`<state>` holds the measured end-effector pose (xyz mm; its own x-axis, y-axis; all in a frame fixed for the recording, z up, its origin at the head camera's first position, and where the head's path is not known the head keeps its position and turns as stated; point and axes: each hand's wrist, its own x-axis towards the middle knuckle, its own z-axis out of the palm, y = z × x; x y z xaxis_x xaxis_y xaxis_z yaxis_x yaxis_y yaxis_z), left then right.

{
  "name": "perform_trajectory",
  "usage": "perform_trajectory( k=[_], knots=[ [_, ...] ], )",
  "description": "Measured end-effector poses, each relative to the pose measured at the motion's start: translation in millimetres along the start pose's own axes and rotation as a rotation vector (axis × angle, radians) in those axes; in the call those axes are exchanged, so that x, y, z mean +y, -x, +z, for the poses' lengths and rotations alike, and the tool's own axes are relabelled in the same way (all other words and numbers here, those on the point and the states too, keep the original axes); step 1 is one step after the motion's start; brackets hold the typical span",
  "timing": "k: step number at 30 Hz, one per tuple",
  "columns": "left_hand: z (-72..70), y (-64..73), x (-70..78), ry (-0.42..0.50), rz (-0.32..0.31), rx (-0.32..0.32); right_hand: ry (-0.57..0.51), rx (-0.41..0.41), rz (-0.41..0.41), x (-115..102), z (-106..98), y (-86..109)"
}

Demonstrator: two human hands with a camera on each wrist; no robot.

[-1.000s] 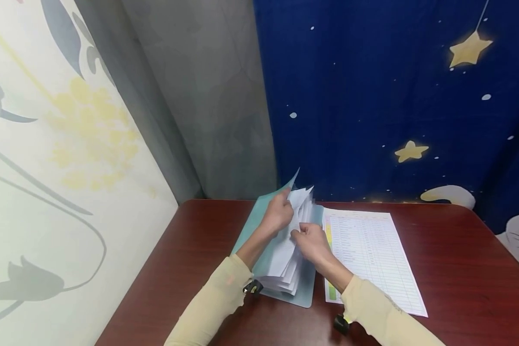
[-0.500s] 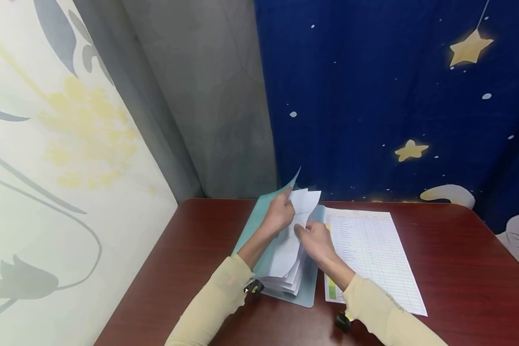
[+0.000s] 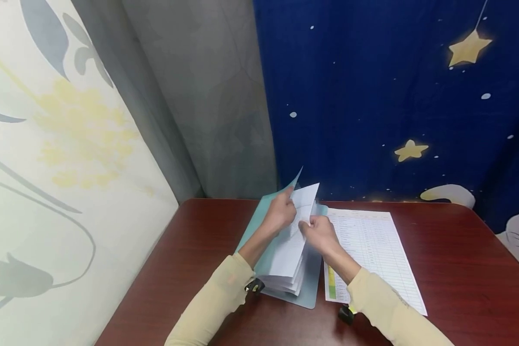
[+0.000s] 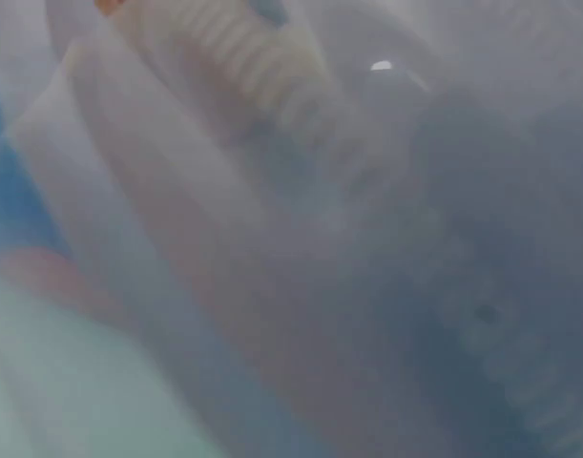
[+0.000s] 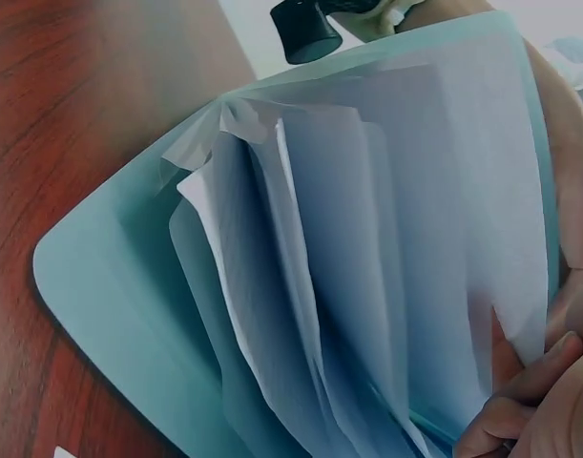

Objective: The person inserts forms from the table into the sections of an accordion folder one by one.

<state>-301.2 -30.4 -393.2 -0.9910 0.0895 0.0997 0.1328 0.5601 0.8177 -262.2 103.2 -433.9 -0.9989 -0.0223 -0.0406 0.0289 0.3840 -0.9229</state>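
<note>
Worked before a navy star-print curtain (image 3: 372, 96), at a red-brown wooden tabletop (image 3: 458, 254). Had the teal folder (image 3: 259, 214) lying open near the tabletop's middle, with one cover raised at a slant and the other flat beneath. Had the printed table sheet (image 3: 373, 254) flat just beside it, on the right, with coloured bands down the left edge. Found the white sheets (image 3: 287, 257) fanned and partly raised inside the folder, among clear plastic sleeves (image 5: 189, 155). Steadied the raised cover with the left hand (image 3: 280, 212), grip curled at its edge; could not tell the number of sheets, if any, caught with it. Pinched the edge of the uppermost white sheets with the right hand (image 3: 321, 234), thumb against fingers. Seemed, by the look of it, midway through turning or separating leaves. Probably called next for freeing a single leaf cleanly, holding the cover back and leaving the sleeves unsnagged.
</note>
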Motion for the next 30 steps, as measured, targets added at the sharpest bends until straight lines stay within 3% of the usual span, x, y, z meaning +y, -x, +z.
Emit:
perform_trajectory(
  k=[13, 20, 30],
  knots=[
    [2.8, 2.7, -0.3, 0.017, 0.015, 0.013, 0.123, 0.028, -0.041, 2.6, 20.7, -4.9],
    [5.0, 2.1, -0.6, 0.007, 0.028, 0.020, 0.134, 0.033, -0.053, 5.3, 24.8, -7.8],
    [4.9, 4.1, 0.6, 0.048, 0.008, 0.013, 0.127, 0.057, -0.150, 16.8, 27.7, -13.9]
  ],
)
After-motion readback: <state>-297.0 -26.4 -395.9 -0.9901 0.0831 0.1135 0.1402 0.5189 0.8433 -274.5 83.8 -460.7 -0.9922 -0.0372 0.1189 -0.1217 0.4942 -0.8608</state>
